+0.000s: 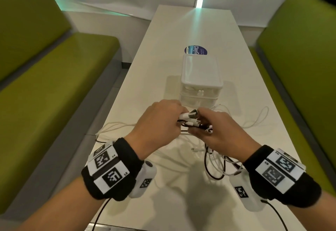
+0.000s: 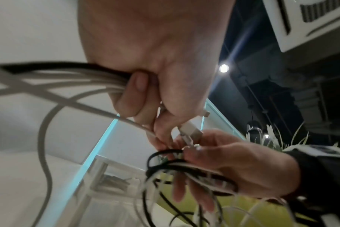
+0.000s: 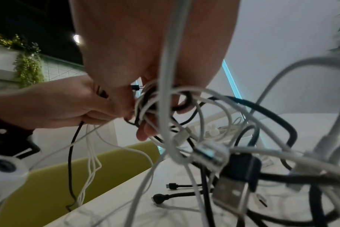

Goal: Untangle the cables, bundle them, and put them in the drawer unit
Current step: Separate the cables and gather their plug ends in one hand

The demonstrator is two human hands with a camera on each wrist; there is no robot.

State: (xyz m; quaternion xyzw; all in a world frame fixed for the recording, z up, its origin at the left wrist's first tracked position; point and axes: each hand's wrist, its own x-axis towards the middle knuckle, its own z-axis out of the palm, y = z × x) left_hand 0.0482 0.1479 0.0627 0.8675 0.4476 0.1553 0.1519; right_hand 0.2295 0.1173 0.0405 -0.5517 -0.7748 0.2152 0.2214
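Note:
A tangle of white and black cables (image 1: 195, 123) hangs between both hands above the white table (image 1: 181, 67). My left hand (image 1: 161, 121) grips a bunch of white and black strands (image 2: 78, 79) in its curled fingers and pinches a white USB plug (image 2: 190, 130). My right hand (image 1: 218, 129) holds coiled loops of the tangle (image 3: 155, 99). More loops dangle below it onto the table (image 1: 216, 160), with several plugs among them (image 3: 231, 195). The translucent white drawer unit (image 1: 199, 78) stands just beyond the hands, its drawers closed, with cables seen inside.
Loose white cable trails over the table to the left (image 1: 112, 127) and right (image 1: 254, 120) of the hands. A blue round sticker (image 1: 196, 50) lies behind the drawer unit. Green benches (image 1: 54, 78) (image 1: 298, 49) flank the table on both sides.

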